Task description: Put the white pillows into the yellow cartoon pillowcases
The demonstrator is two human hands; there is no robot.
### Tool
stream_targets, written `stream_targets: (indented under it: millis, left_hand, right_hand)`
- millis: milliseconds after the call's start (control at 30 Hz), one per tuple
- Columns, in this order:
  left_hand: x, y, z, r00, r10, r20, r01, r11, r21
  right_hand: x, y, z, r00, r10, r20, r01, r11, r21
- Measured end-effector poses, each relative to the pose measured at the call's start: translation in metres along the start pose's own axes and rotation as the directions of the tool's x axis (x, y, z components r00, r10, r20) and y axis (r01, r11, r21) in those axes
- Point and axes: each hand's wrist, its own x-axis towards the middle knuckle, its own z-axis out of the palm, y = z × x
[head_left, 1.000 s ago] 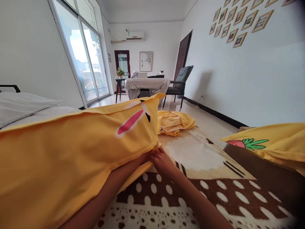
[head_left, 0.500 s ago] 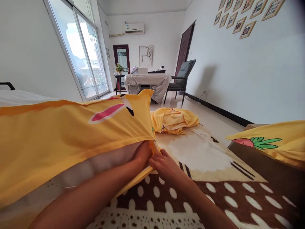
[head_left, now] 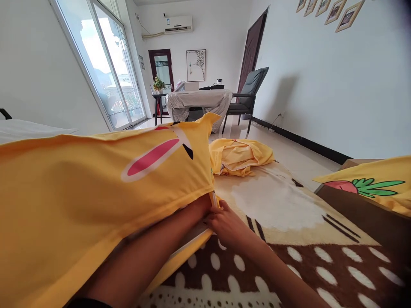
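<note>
A large yellow fabric cover (head_left: 96,184) with a pink-and-white ear print spreads over the left and middle. My left arm reaches into its open side, and my left hand (head_left: 205,202) is mostly hidden under the fabric near the right corner, its fingers out of sight. At that same corner my right hand (head_left: 221,217) pinches the cover's edge, where a white strip shows. Some pale material lies inside the opening, partly covered by my left forearm.
A crumpled yellow cloth (head_left: 240,156) lies on the patterned brown-and-cream blanket (head_left: 276,201). At right, yellow fabric with a radish print (head_left: 369,186) rests over a brown box (head_left: 362,218). Behind stand a covered table (head_left: 199,99) and a dark chair (head_left: 247,96).
My left arm has gone further into the cover, and its fabric now drapes over more of the forearm. My right hand keeps its pinch at the corner. The view has shifted slightly.
</note>
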Motion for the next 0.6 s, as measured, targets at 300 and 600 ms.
stream_targets:
  millis: [300, 600]
  left_hand:
    - [0.003, 0.017, -0.007, 0.999, -0.027, 0.033, 0.022, 0.989, 0.145]
    - [0.002, -0.008, -0.031, 0.959, 0.264, 0.108, -0.271, 0.960, 0.063]
  right_hand:
    - [-0.001, 0.004, 0.004, 0.997, 0.081, 0.022, -0.080, 0.996, -0.045]
    - [-0.005, -0.001, -0.003, 0.994, 0.098, -0.051, -0.099, 0.995, -0.021]
